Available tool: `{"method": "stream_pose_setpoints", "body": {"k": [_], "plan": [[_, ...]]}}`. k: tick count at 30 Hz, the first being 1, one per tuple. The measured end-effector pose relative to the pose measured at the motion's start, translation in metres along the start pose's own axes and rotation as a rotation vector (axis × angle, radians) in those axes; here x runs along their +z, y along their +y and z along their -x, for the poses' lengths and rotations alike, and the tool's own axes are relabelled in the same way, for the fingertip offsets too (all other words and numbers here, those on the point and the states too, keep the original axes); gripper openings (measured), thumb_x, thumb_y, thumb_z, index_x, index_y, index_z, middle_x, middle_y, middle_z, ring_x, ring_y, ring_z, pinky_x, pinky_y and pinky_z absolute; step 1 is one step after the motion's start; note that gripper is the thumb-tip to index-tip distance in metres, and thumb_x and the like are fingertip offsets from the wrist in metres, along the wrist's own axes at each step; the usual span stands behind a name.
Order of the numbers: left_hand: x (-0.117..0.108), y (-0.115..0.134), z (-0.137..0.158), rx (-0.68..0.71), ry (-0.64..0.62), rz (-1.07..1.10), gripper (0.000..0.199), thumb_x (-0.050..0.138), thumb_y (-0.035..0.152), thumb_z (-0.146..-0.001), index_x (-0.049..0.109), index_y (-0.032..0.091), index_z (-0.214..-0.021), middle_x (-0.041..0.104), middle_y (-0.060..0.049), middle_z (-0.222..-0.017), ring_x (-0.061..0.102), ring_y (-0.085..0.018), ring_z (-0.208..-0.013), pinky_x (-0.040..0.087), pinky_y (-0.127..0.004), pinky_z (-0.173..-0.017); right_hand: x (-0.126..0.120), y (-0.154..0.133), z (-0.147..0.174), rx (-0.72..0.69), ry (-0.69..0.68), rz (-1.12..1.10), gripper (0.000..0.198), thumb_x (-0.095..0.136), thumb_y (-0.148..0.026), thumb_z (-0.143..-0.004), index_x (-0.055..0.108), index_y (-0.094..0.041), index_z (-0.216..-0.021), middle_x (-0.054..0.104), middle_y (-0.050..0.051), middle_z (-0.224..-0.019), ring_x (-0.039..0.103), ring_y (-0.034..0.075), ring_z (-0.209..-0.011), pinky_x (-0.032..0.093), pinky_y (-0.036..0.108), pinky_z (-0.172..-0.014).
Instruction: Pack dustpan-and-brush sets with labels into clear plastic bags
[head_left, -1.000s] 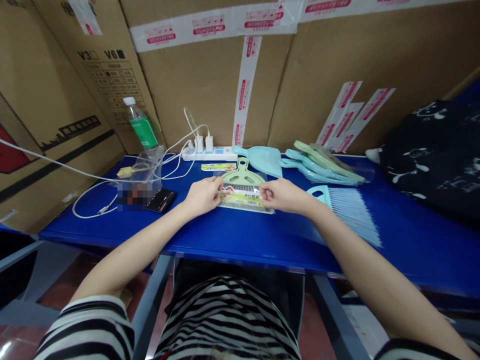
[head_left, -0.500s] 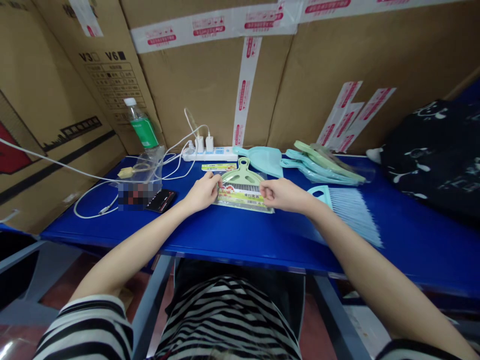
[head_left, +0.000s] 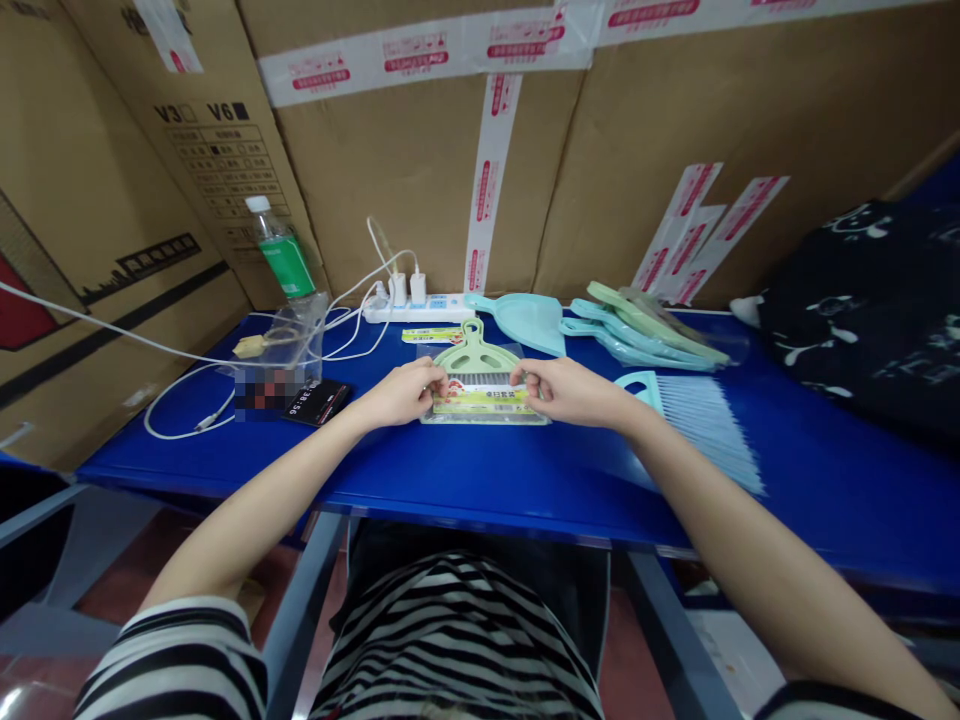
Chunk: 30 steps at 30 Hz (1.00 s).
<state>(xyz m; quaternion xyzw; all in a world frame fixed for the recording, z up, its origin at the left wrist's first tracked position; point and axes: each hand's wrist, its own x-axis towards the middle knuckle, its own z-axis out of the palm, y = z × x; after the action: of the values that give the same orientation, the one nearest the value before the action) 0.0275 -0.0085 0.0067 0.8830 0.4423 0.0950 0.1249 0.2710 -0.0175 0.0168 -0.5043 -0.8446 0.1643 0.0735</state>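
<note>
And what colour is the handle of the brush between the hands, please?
The handle is light green, best in the head view.

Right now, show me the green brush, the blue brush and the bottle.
Green brush (head_left: 474, 353): head view, on the middle of its green plastic.
Blue brush (head_left: 705, 430): head view, on its bristles.
Bottle (head_left: 287, 266): head view, on its green label.

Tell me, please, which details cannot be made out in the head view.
All in the head view:
Whether the left hand and right hand pinch the package or merely touch it: too small.
Fine print on its label: too small.
Whatever the pixelated patch covers beside the black device: masked.
The black patterned cloth's far side: cut off by the right edge.
</note>
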Motion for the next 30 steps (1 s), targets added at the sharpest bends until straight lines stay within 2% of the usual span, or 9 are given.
{"method": "stream_pose_setpoints", "body": {"k": [4,9,14,17,22,26,30], "plan": [[0.000,0.000,0.000,0.004,-0.013,0.011,0.031,0.038,-0.003,-0.067,0.059,0.017,-0.080,0.052,0.000,-0.083,0.056,-0.012,-0.072,0.043,-0.024,-0.069,-0.002,0.003,0.001,0.000,-0.007,-0.075,0.030,0.053,-0.016,-0.074,0.063,-0.015,-0.102,0.067,0.001,-0.074,0.055,0.013,-0.055,0.041,0.024,-0.057],[0.000,0.001,0.001,-0.004,-0.020,0.017,0.030,0.038,-0.003,-0.067,0.058,0.017,-0.079,0.052,0.000,-0.084,0.056,-0.011,-0.070,0.042,-0.023,-0.067,-0.002,0.008,-0.001,-0.024,-0.004,-0.089,0.030,0.058,-0.031,-0.075,0.067,-0.016,-0.100,0.064,0.000,-0.069,0.051,0.013,-0.055,0.038,0.025,-0.055],[0.000,0.000,0.000,0.001,-0.021,0.012,0.029,0.038,-0.003,-0.068,0.057,0.017,-0.079,0.053,0.000,-0.084,0.056,-0.011,-0.072,0.041,-0.022,-0.065,0.001,0.009,-0.003,-0.042,0.001,-0.058,0.018,0.058,-0.032,-0.076,0.069,-0.018,-0.077,0.052,-0.002,-0.059,0.047,0.013,-0.054,0.034,0.026,-0.056],[0.000,0.000,0.000,0.006,-0.025,0.009,0.029,0.038,-0.003,-0.068,0.057,0.017,-0.079,0.053,0.000,-0.084,0.056,-0.012,-0.072,0.041,-0.023,-0.067,0.002,0.006,-0.004,-0.044,0.024,-0.031,0.016,0.057,-0.027,-0.076,0.066,-0.019,-0.067,0.053,-0.002,-0.059,0.047,0.013,-0.056,0.034,0.026,-0.056],[0.000,0.000,0.000,0.005,-0.037,-0.014,0.029,0.039,-0.002,-0.069,0.058,0.017,-0.079,0.053,-0.001,-0.085,0.056,-0.012,-0.071,0.043,-0.023,-0.066,0.005,-0.001,-0.004,0.026,0.061,0.097,0.014,0.057,-0.024,-0.077,0.064,-0.019,-0.066,0.058,0.001,-0.063,0.050,0.014,-0.058,0.034,0.026,-0.056],[-0.002,0.002,0.001,0.008,-0.057,-0.052,0.029,0.038,-0.001,-0.072,0.059,0.017,-0.082,0.054,-0.001,-0.086,0.058,-0.012,-0.075,0.045,-0.023,-0.067,0.006,-0.007,-0.003,0.158,0.080,0.199,0.015,0.058,-0.026,-0.077,0.063,-0.020,-0.065,0.063,0.004,-0.069,0.055,0.016,-0.063,0.033,0.026,-0.054],[-0.001,0.012,0.002,-0.060,-0.056,-0.204,0.031,0.040,0.001,-0.076,0.061,0.018,-0.093,0.057,-0.003,-0.096,0.061,-0.015,-0.078,0.047,-0.026,-0.067,0.004,-0.012,-0.001,0.243,0.060,0.221,0.018,0.057,-0.029,-0.077,0.058,-0.022,-0.060,0.065,0.005,-0.070,0.058,0.019,-0.065,0.032,0.026,-0.052]]}}
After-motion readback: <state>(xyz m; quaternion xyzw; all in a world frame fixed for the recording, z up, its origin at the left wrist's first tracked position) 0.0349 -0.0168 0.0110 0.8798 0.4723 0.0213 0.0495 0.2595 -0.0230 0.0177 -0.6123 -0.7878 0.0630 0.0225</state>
